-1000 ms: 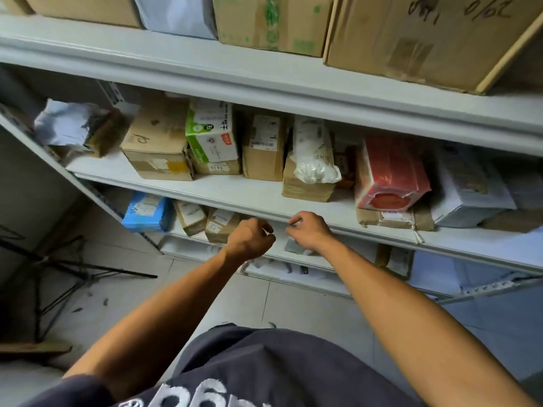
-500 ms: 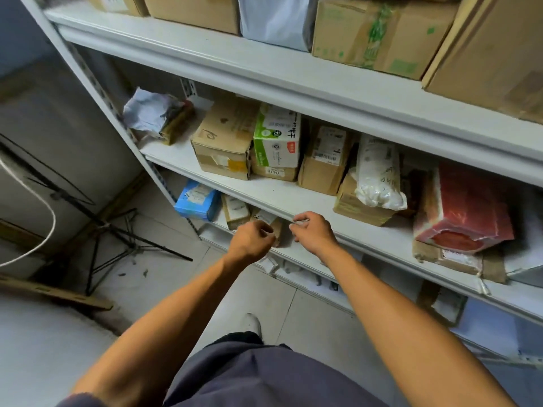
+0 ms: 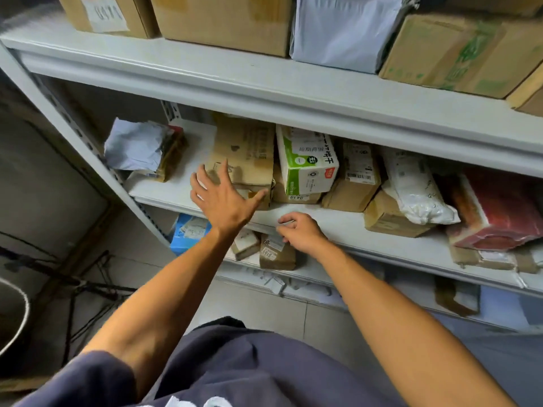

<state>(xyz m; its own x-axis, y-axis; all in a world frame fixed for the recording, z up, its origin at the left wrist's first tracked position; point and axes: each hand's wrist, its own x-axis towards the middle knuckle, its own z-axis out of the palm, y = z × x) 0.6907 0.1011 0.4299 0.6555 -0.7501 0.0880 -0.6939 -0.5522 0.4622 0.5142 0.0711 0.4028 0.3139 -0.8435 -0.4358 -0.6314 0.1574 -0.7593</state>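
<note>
- A creased, rectangular brown cardboard box (image 3: 244, 154) is shown.
- The left hand (image 3: 223, 198) is spread open at its front.
- Below it, the right hand (image 3: 299, 230) is curled; any hold cannot be told.

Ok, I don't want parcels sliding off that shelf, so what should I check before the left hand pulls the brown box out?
1. Left hand at the brown box: open, fingers spread over its front left corner. Ok.
2. Grip: fingers not yet curled round the box. Not ok.
3. Neighbour: the green-and-white box sits tight against its right side and may shift. Not ok.
4. Room on the left: bare middle shelf between it and the crumpled parcel. Ok.
5. Right hand: fingers curled at the shelf's front edge; whether it pinches something, cannot tell.
</note>
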